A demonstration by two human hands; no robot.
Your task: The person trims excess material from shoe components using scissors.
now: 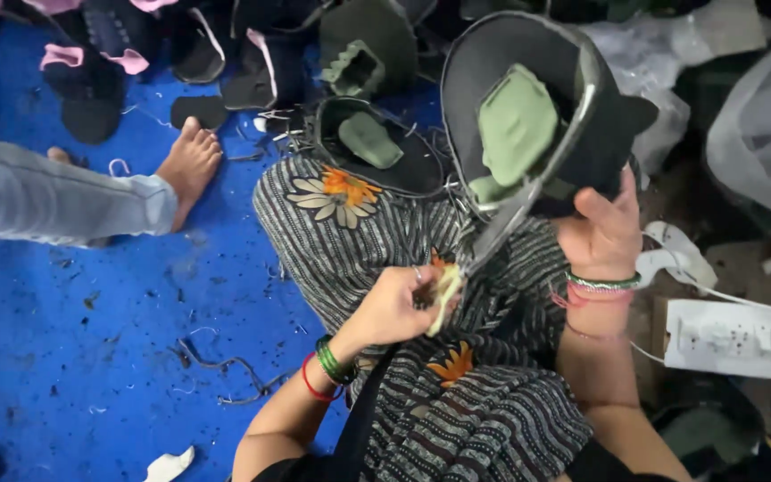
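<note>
Head view: our right hand [604,234] lifts the black shoe upper [537,107] over our lap, tilting its edge toward the scissors [484,250] gripped in our left hand [394,308], whose blades meet the rim; trimmed scraps litter the blue floor [91,357]

Open blue floor [73,339] lies to the left, strewn only with thin trimmings [225,370]. Another person's leg [55,201] and bare foot [191,161] cross it higher up. Ahead, piled black pieces [252,54] block passage; a white power strip [738,339] crowds the right.
</note>
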